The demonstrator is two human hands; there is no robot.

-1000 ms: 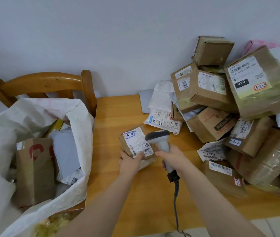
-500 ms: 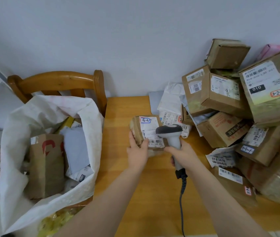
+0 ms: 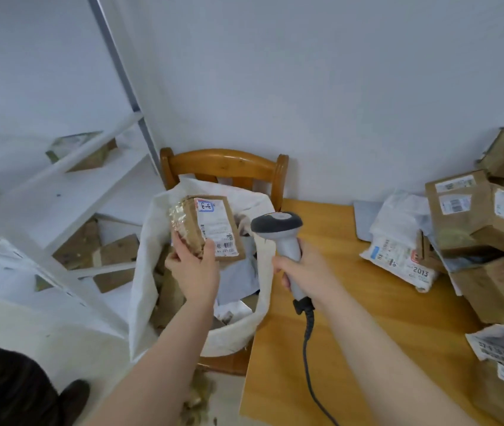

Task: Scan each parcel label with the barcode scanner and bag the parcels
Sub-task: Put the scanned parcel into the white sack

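While the fingers of our left hand [image 3: 195, 269] are holding the small cardboard parcel [image 3: 213, 226] above the open white sack [image 3: 144, 265], we are aiming to lower it well inside before releasing. Our right hand [image 3: 309, 269] is gripping the barcode scanner [image 3: 278, 227] over the surface [image 3: 382, 318].

The parcel [image 3: 187, 238] is brown card with a white label [image 3: 221, 235] printed in black bars. Its sticker [image 3: 206, 206] is blue-edged, the writing seemingly red. The scanner [image 3: 276, 224] has a dark grey head, a pale grey handle and a black cable [image 3: 306, 333]. The bag [image 3: 264, 272] and shelf [image 3: 69, 195] are white. The chair [image 3: 223, 159] and grained table [image 3: 367, 333] are honey-orange. The boxes [image 3: 462, 222] are brown.
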